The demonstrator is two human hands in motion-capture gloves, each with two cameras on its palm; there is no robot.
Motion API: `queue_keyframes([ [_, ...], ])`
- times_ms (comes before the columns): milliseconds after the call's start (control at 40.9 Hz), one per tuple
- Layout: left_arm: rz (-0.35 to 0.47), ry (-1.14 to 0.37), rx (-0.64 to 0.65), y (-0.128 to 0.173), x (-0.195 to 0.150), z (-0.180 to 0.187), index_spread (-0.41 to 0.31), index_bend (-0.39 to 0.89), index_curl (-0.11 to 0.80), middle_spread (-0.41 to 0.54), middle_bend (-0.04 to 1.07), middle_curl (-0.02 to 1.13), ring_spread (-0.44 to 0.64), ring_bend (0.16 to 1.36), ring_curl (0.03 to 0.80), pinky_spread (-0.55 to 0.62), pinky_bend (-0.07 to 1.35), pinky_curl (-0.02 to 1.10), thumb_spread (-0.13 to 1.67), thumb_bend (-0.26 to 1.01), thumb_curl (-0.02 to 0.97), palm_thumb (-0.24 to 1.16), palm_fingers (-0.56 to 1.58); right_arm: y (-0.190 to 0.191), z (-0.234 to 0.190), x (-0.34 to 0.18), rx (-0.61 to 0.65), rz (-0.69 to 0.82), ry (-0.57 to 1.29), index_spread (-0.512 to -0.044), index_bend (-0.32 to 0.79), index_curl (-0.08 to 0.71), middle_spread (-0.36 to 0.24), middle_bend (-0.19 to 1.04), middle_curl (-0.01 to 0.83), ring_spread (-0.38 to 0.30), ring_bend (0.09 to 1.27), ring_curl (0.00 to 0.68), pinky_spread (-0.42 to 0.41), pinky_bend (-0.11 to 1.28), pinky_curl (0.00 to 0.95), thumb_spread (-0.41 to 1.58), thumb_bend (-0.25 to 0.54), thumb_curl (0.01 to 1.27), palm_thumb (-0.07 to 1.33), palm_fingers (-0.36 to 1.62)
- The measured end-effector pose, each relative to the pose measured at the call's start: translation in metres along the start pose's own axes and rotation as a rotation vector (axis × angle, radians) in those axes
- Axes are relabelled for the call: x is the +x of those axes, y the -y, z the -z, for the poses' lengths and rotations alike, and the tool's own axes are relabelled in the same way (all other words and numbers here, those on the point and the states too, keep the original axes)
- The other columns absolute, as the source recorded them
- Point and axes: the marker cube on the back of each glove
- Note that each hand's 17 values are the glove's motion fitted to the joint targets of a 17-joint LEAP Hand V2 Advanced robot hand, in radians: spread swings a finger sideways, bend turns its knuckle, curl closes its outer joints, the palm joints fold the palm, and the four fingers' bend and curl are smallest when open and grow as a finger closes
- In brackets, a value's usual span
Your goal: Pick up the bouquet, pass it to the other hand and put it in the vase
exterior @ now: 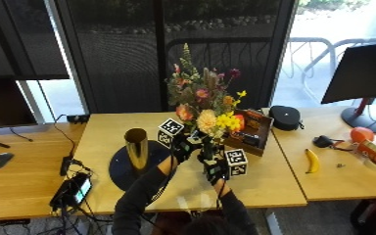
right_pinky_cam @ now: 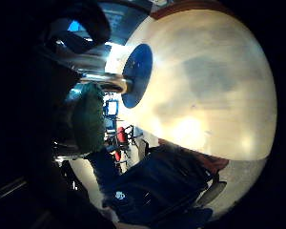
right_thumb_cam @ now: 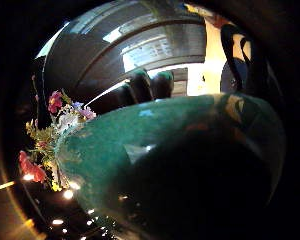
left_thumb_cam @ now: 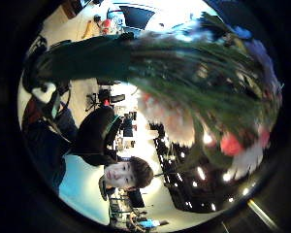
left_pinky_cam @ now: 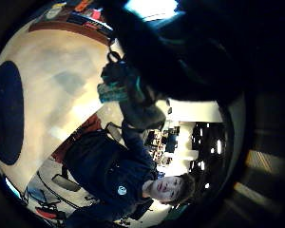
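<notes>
1. A wooden table [exterior: 266, 181] stands before dark windows.
2. The bouquet [exterior: 204, 110] is upright above it, right of the gold vase [exterior: 136, 147].
3. Left hand [exterior: 183, 146] and right hand [exterior: 215, 169] both grip its stems.

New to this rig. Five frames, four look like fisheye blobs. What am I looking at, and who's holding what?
No robot here: a person at a table works with two black-gloved hands. The outside view looks down from above and behind their head. The four round pictures come from wide-angle cameras on the palms, two per hand, so they tilt with the hands.

Both hands are raised over the table on the bouquet's green-wrapped stems: the left hand higher, the right hand lower. It looks like the handover moment. The gold vase stands empty on a dark round mat. To the right lie a wooden box, a black case and a banana.
</notes>
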Motion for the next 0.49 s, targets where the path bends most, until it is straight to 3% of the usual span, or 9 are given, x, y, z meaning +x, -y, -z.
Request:
queue_keyframes([
  [171,-0.008,-0.051,0.063,0.002,0.0,-0.005,0.075,0.25,0.275,0.188,0.28,0.33,0.28,0.66,0.292,0.35,0.55,0.35,0.96,-0.03,0.359,0.49,0.36,-0.001,-0.037,0.001,-0.072,0.004,-0.011,-0.247,0.33,0.623,-0.185,0.52,0.678,-0.239,0.58,0.542,-0.268,0.28,0.46,1.07,-0.01,0.41,1.19,1.2],
  [244,-0.014,-0.063,0.124,0.0,0.001,-0.003,0.021,0.33,0.317,0.086,0.35,0.36,0.17,0.61,0.28,0.29,0.41,0.31,0.95,-0.01,0.367,0.54,0.54,-0.001,-0.046,0.001,-0.088,0.001,-0.007,-0.248,0.33,0.629,-0.186,0.52,0.681,-0.239,0.58,0.543,-0.268,0.28,0.461,1.07,-0.01,0.4,1.19,1.2],
  [342,-0.011,-0.072,0.195,-0.006,0.005,-0.002,-0.061,0.39,0.359,-0.036,0.45,0.39,-0.01,0.59,0.278,0.16,0.26,0.27,0.95,0.01,0.386,0.63,0.79,0.002,-0.052,0.003,-0.093,-0.009,-0.007,-0.248,0.33,0.636,-0.187,0.52,0.683,-0.239,0.59,0.545,-0.268,0.29,0.462,1.07,-0.01,0.4,1.19,1.2],
  [391,-0.008,-0.081,0.242,-0.007,0.005,-0.001,-0.108,0.39,0.371,-0.09,0.49,0.41,-0.1,0.62,0.295,0.03,0.25,0.28,0.95,0.01,0.395,0.66,1.01,0.004,-0.055,0.004,-0.09,-0.006,-0.008,-0.248,0.33,0.64,-0.187,0.52,0.685,-0.239,0.59,0.546,-0.268,0.29,0.462,1.07,-0.01,0.4,1.19,1.2],
  [489,-0.024,-0.086,0.335,-0.007,0.003,0.004,-0.166,0.37,0.396,-0.158,0.49,0.44,-0.2,0.64,0.332,-0.11,0.29,0.31,0.95,-0.01,0.404,0.68,1.18,0.004,-0.063,0.003,-0.092,0.004,-0.015,-0.253,0.33,0.645,-0.188,0.51,0.688,-0.239,0.59,0.547,-0.268,0.29,0.463,1.06,-0.01,0.4,1.19,1.2],
])
